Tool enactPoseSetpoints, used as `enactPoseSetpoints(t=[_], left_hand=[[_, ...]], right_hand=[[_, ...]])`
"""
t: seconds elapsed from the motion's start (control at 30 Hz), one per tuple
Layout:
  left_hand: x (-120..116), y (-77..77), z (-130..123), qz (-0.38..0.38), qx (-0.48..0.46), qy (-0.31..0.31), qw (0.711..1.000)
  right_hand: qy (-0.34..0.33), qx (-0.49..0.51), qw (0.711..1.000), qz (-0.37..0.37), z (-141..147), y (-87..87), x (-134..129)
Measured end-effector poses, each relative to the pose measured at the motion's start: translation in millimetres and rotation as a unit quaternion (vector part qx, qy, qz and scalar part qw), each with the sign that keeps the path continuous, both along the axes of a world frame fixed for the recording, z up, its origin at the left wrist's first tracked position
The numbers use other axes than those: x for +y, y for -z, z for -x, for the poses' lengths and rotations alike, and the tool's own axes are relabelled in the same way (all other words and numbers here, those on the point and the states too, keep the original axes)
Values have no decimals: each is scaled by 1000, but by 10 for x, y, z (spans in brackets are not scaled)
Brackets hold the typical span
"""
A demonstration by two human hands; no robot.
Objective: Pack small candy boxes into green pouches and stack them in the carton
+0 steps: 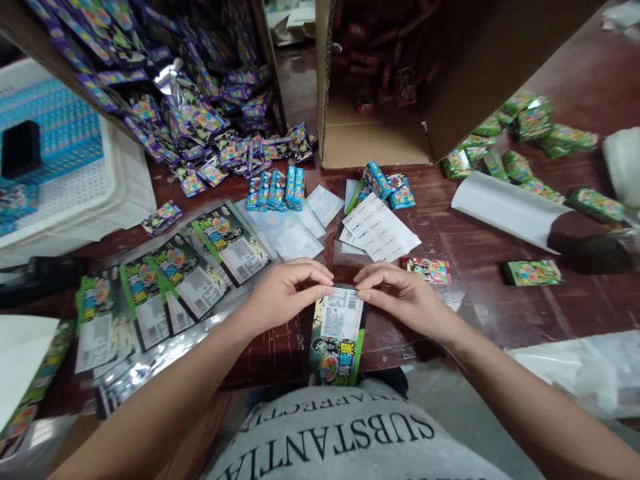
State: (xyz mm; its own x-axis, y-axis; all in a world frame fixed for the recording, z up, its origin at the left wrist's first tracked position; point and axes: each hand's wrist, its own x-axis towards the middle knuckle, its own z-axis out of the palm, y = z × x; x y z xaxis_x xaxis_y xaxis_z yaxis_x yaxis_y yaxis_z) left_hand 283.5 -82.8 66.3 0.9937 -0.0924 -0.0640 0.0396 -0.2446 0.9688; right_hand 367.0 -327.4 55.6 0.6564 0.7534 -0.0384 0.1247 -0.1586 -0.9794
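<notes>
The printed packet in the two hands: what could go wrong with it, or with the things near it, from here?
The packet is held only near its top corners by the left hand and right hand; its lower end lies at the table edge, so it might slip off if released.
The red box lies just beyond the right hand, which could knock it.

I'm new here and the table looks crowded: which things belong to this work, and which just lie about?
Seemingly in use: printed pouch, held by left hand and right hand; matching pouches; small blue boxes; label sheet.

Probably just lying about: black phone; curled white paper.
</notes>
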Motion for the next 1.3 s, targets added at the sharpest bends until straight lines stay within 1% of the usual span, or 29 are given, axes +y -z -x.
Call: enactPoseSetpoints(t=[0.03,0.1,0.13,0.17,0.2,0.27,0.3,0.33,0.37,0.4,0.47,0.53,0.57,0.6,0.63,0.7,0.77,0.83,0.93,1.03,1.1,1.2,1.3], left_hand=[[11,1,-4,-19,-13,1,1000],[33,17,-30,-33,-4,2,999],[37,32,-49,-31,8,5,999],[35,51,-71,-27,21,9,999],[24,72,-94,-21,33,15,999],[-14,109,-138,-1,52,28,998],[-36,121,-159,10,59,32,998],[-53,126,-183,17,63,36,997],[-62,122,-213,16,63,44,997],[-61,110,-254,5,57,53,997],[-31,74,-383,-39,17,45,998],[15,52,-583,-77,-37,0,996],[33,57,-703,-77,-54,-26,995],[44,76,-827,-57,-60,-45,996],[44,107,-945,-25,-53,-48,997],[9,186,-1132,42,-28,-27,998],[-55,259,-1224,77,-15,-8,997],[-109,307,-1230,91,-18,-7,996],[-129,337,-1175,129,5,-29,991],[-112,342,-1137,161,43,-63,984],[-111,343,-1125,168,49,-74,982],[-139,344,-1115,149,61,-94,983],[-172,340,-1139,96,77,-131,984]], right_hand=[[-7,-19,1000,4,-6,0,3],[-6,-75,997,15,-114,-16,7],[14,-115,993,27,-221,-29,12],[56,-161,984,47,-360,-43,21],[113,-207,969,78,-523,-54,39],[217,-271,921,177,-871,-57,108],[235,-276,901,238,-1029,-47,159],[235,-269,888,290,-1161,-29,219],[221,-254,883,328,-1261,-6,283],[200,-236,886,346,-1325,22,347],[163,-212,904,335,-1360,74,457],[118,-197,926,300,-1311,104,527],[97,-187,939,271,-1274,107,547],[80,-178,952,235,-1237,100,558],[68,-171,964,195,-1204,86,564],[60,-163,977,122,-1156,45,562],[56,-160,981,93,-1128,2,547],[45,-151,983,92,-1114,-30,520],[35,-140,986,87,-1110,-42,462],[67,-125,987,77,-1126,-20,411],[86,-121,987,68,-1147,-1,400],[89,-157,982,47,-1169,8,426],[73,-214,973,39,-1152,-11,473]])
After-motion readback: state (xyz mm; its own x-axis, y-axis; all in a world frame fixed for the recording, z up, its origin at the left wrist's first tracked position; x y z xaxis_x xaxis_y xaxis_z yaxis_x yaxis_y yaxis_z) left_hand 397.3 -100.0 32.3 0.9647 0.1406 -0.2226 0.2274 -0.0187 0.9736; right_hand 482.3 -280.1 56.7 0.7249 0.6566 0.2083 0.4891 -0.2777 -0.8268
